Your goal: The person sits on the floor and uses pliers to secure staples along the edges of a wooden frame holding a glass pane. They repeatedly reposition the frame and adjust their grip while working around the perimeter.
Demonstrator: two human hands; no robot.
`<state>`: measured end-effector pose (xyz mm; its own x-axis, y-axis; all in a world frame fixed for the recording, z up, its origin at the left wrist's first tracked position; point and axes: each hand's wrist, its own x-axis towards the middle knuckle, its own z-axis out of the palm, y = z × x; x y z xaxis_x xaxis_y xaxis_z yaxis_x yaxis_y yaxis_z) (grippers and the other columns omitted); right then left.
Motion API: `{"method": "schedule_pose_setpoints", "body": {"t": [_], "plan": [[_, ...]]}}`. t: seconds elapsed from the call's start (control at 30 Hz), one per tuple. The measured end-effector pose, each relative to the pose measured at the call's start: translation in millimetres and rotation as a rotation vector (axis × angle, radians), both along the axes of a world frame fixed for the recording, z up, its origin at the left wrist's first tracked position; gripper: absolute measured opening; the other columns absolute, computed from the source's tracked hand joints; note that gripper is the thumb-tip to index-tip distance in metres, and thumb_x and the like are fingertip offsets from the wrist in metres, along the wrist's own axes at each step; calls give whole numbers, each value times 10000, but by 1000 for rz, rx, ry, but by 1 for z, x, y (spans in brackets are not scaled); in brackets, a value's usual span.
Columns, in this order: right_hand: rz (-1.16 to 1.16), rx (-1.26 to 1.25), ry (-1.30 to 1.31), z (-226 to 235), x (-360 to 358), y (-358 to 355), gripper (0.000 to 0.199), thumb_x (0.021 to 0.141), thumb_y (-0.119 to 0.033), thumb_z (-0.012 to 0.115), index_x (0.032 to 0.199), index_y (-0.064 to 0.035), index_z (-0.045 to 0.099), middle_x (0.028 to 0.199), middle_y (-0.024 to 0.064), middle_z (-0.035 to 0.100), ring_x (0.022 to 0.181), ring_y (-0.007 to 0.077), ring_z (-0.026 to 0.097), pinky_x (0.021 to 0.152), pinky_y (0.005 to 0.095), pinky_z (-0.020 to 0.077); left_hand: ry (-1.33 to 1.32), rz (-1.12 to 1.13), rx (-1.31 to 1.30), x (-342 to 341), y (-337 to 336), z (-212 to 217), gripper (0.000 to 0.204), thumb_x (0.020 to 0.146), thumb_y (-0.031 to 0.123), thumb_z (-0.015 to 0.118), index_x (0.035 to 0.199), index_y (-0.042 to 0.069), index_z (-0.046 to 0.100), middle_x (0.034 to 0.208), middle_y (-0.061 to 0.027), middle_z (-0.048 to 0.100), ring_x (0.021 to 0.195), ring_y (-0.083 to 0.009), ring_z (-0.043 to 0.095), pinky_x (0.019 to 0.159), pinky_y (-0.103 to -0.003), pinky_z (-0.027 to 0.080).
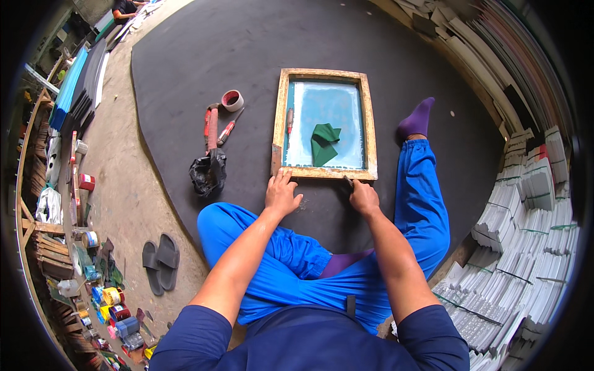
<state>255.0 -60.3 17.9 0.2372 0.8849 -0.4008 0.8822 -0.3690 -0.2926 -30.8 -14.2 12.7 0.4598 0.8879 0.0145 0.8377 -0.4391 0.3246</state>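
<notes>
A wooden screen-printing frame with a bluish mesh lies on the black mat before me. My left hand rests its outstretched fingertips on the frame's near rail, left of the middle; it holds nothing. Closed around a small dark tool, my right hand is at the near rail's right part. Only the tool's dark tip shows, touching or very close to the wood, so its kind is unclear. On the mesh lie a folded green cloth and a slim red-handled tool.
Left of the frame are a tape roll, a red screwdriver, and a black plastic bag around a red-handled item. Dark sandals lie on the floor. Bundled white sheets are stacked right; paint containers line the left. Far left, another person sits.
</notes>
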Motion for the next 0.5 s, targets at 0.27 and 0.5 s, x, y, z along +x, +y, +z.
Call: {"method": "schedule_pose_setpoints", "body": {"t": [0.27,0.5], "plan": [[4,5,7,4,0,-3,306,876,-146,587,1173,-105,649,1030,235,722,999,428,686,897,529,542,22,13,-75,0,2,3,370,774,368,804,1046,117,796,1515,-118,512,1446,-347,403,1167,-505,316],[63,27,81,8,8,-2,324,835,-149,622,1149,-87,671,1039,235,719,1000,427,683,901,532,539,118,-17,-113,-5,2,7,361,788,373,800,1048,122,798,1539,-112,495,1475,-318,368,1177,-488,296]]}}
